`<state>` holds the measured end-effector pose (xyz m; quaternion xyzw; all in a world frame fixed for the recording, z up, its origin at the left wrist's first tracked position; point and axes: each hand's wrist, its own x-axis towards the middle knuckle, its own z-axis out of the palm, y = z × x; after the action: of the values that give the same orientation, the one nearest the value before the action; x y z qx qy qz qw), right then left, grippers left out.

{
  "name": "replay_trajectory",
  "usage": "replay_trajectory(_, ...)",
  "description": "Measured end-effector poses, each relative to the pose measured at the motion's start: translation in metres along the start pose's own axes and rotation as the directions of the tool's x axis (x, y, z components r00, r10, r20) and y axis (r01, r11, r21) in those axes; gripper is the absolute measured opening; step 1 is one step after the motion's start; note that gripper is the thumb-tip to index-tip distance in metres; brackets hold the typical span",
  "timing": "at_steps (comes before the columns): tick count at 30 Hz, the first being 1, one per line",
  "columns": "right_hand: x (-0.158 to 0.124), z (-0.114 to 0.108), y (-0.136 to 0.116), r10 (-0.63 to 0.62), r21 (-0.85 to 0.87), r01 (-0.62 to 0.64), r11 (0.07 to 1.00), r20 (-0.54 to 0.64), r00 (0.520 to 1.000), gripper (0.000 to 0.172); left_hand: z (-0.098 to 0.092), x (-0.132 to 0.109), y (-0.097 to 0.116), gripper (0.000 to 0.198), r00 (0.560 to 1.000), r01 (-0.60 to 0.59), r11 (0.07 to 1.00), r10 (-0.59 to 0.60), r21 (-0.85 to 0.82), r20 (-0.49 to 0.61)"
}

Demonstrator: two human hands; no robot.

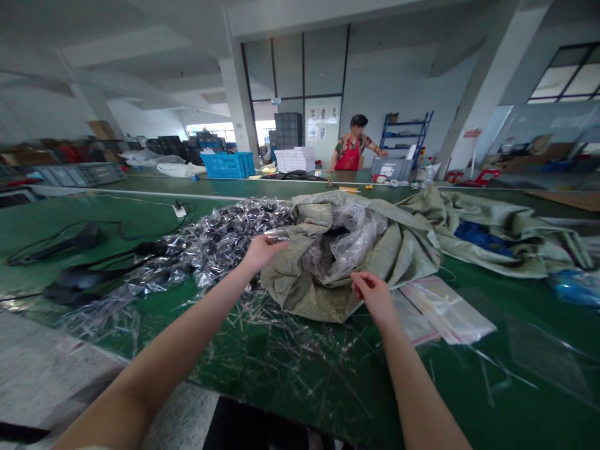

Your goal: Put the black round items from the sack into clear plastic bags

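Observation:
My left hand (265, 251) is closed at the fingertips on a small shiny clear plastic packet (278, 235), above the left edge of an olive woven sack (290, 284). What the packet contains is too blurred to tell. My right hand (374, 295) is at the sack's near right rim, fingers loosely bent and a little apart, with nothing visible in them. The sack lies with its mouth toward me, and a crumpled clear plastic liner (360, 234) bulges from it. Left of the sack spreads a large heap of dark items in shiny clear wrapping (220, 240).
Flat clear plastic bags (450, 309) lie right of the sack; thin plastic strips (304, 350) litter the green table (360, 381). A second sack (529, 250) holds something blue. Black straps (94, 278) and a corded tool (70, 240) lie left. A person in a red apron (347, 155) stands across.

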<state>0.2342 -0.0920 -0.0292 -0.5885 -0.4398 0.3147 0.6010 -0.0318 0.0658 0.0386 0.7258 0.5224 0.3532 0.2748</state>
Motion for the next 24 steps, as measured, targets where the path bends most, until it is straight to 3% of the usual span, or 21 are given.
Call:
replay_trajectory(2, 0.005, -0.017, -0.001, -0.109, -0.223, 0.068, 0.973, -0.179, 0.978, 0.034, -0.014, 0.032, -0.002, 0.045, 0.972, -0.029, 0.932, 0.110, 0.362, -0.206)
replay_trajectory(3, 0.007, -0.025, 0.000, -0.155, -0.346, 0.066, 0.936, -0.238, 0.959, 0.031, -0.017, 0.044, -0.005, 0.043, 0.965, -0.013, 0.861, 0.145, 0.508, -0.220)
replay_trajectory(5, 0.008, -0.040, 0.000, -0.197, -0.569, -0.002, 0.822, -0.288, 0.937, 0.024, -0.016, 0.059, -0.012, 0.047, 0.989, -0.022, 0.696, 0.121, 0.717, -0.087)
replay_trajectory(7, 0.006, -0.051, 0.000, -0.154, -0.737, -0.105, 0.667, -0.275, 0.949, 0.021, -0.010, 0.066, -0.018, 0.056, 0.997, -0.083, 0.569, 0.041, 0.818, 0.072)
replay_trajectory(10, 0.003, -0.065, -0.003, -0.052, -0.868, -0.176, 0.465, -0.226, 0.973, 0.022, 0.002, 0.073, -0.012, 0.045, 0.989, -0.111, 0.497, -0.034, 0.860, 0.147)
replay_trajectory(13, 0.001, -0.080, -0.009, 0.035, -0.904, -0.202, 0.377, -0.204, 0.978, 0.021, 0.027, 0.082, 0.017, 0.033, 0.988, -0.149, 0.527, 0.107, 0.836, 0.109)
replay_trajectory(15, 0.000, -0.090, -0.010, 0.106, -0.920, -0.207, 0.334, -0.182, 0.978, 0.019, 0.059, 0.087, 0.040, 0.032, 0.930, -0.348, 0.591, 0.315, 0.728, 0.190)
replay_trajectory(16, -0.001, -0.095, -0.010, 0.145, -0.930, -0.194, 0.313, -0.155, 0.977, 0.017, 0.079, 0.088, 0.050, 0.029, 0.881, -0.471, 0.629, 0.362, 0.619, 0.304)
replay_trajectory(17, -0.003, -0.098, -0.009, 0.184, -0.939, -0.171, 0.297, -0.119, 0.976, 0.017, 0.100, 0.089, 0.058, 0.026, 0.826, -0.552, 0.679, 0.367, 0.484, 0.428)
replay_trajectory(18, -0.005, -0.099, -0.006, 0.220, -0.946, -0.144, 0.290, -0.081, 0.972, 0.018, 0.123, 0.090, 0.064, 0.023, 0.791, -0.556, 0.738, 0.329, 0.383, 0.516)
replay_trajectory(21, -0.016, -0.099, 0.003, 0.272, -0.948, -0.057, 0.313, 0.032, 0.962, 0.027, 0.181, 0.090, 0.071, 0.010, 0.735, -0.535, 0.798, 0.278, 0.277, 0.618)
replay_trajectory(24, -0.025, -0.094, 0.009, 0.249, -0.952, -0.018, 0.305, 0.062, 0.966, 0.034, 0.209, 0.091, 0.067, 0.005, 0.720, -0.485, 0.854, 0.266, 0.190, 0.641)
